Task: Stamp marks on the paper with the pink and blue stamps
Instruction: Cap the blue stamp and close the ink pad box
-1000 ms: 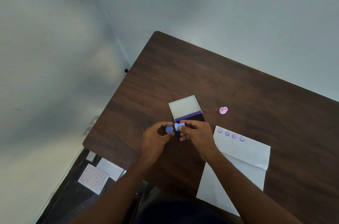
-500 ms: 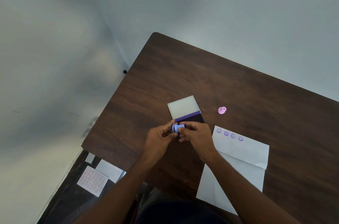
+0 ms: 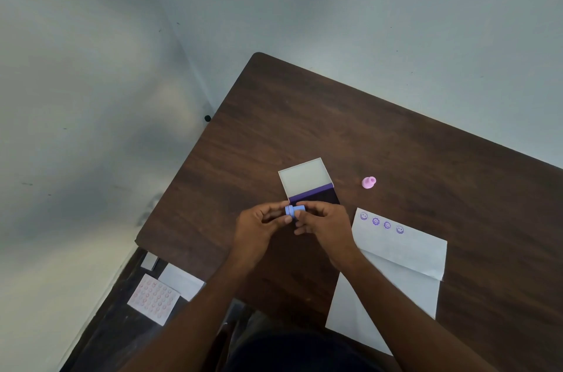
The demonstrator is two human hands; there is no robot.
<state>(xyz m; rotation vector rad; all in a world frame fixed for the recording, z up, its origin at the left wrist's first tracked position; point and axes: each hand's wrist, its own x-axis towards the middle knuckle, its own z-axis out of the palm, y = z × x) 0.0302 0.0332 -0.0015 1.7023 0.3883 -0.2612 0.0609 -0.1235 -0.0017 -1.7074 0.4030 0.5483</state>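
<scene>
Left of the open ink pad (image 3: 307, 181), the left hand (image 3: 259, 227) pinches the cap end of the blue stamp (image 3: 294, 210); the right hand (image 3: 324, 223) pinches its body. The stamp lies sideways just in front of the pad, its long axis running left to right. Right of the pad sit the pink stamp (image 3: 368, 182) and the paper (image 3: 402, 252). Inky fingers could smudge the paper.

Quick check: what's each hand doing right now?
Left hand: pinching the cap end of the blue stamp.
Right hand: pinching the stamp's other end.
</scene>
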